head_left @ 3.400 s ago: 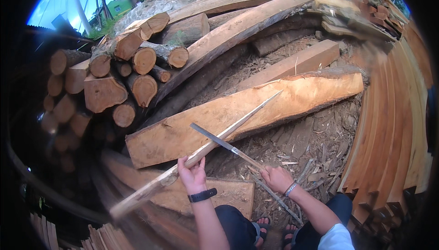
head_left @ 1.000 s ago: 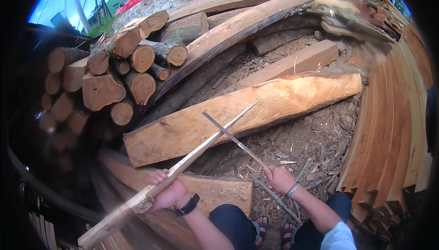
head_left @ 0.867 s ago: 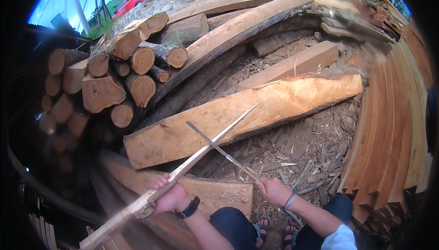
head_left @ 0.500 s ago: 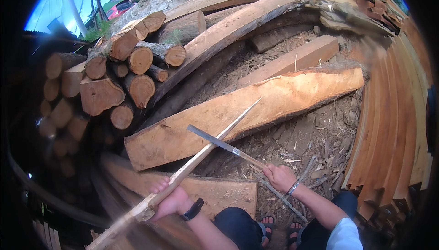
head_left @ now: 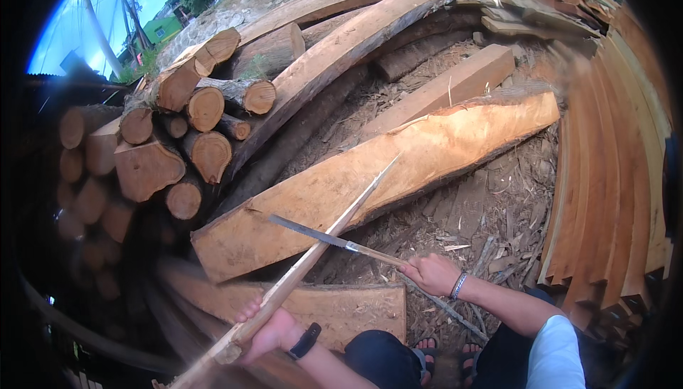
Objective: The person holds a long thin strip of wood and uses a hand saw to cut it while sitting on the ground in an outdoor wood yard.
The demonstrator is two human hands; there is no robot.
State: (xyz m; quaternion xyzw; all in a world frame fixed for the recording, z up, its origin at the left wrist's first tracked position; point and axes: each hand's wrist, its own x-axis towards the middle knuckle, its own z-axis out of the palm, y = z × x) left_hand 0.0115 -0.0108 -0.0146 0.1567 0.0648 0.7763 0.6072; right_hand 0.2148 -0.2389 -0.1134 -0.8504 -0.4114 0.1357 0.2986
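Where tool crosses, stick points diagonally — rightward.

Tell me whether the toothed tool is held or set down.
Held: the right hand grips the toothed tool by its handle, blade crossing the pale stick.

In the lower left of the frame, the bottom edge cuts off the blurred lower end of the pale pole, and the left hand hides part of its shaft; right of centre, the right hand covers the wooden handle's end; far-left logs blur into darkness
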